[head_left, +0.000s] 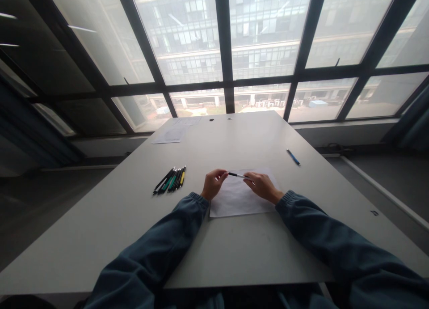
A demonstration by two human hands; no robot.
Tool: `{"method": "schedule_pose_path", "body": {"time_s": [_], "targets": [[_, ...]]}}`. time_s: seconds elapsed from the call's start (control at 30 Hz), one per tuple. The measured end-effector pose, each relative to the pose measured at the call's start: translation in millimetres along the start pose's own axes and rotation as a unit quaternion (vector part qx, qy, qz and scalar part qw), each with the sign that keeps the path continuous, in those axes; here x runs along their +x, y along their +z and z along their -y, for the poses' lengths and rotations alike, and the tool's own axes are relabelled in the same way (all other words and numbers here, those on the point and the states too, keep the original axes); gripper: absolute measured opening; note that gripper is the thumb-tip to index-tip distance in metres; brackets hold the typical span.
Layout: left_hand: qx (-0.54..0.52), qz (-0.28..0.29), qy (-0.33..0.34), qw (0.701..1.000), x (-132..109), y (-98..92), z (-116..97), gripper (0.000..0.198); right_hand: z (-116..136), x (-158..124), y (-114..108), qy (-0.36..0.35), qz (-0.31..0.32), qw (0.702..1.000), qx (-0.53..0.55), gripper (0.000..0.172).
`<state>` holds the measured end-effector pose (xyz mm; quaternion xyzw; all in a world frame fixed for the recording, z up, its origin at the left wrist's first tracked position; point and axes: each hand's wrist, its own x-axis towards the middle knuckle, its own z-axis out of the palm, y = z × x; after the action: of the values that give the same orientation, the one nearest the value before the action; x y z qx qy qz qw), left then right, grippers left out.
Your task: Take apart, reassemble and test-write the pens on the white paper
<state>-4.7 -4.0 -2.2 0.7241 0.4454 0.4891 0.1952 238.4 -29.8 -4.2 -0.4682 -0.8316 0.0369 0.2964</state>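
Note:
A black and white pen [236, 175] lies sideways between my two hands, above a white sheet of paper [239, 201]. My left hand [213, 184] pinches the pen's dark end between thumb and fingertips. Around the pale end, the fingers of my right hand [262, 186] are closed. Both hands are over the upper half of the sheet, and its far edge is partly hidden behind them. To the left of my left hand lies a bunch of several pens [170, 180] with black, green and yellow barrels.
A single blue pen [293, 157] rests on the white table [254, 251] at the right. Printed papers [170, 133] lie at the far left. Two small dark items sit near the table's far edge, before large windows. A dark mark [374, 213] shows near the right edge.

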Motion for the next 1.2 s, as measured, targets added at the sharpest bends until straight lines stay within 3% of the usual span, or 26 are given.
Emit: {"method": "schedule_pose_path", "body": {"time_s": [1.2], "targets": [[-0.02,0.01,-0.008,1.0,0.0,-2.9,-2.6,0.032,1.2,-0.4,-2.1,-0.015,-0.029,0.999,0.011,0.029]]}}
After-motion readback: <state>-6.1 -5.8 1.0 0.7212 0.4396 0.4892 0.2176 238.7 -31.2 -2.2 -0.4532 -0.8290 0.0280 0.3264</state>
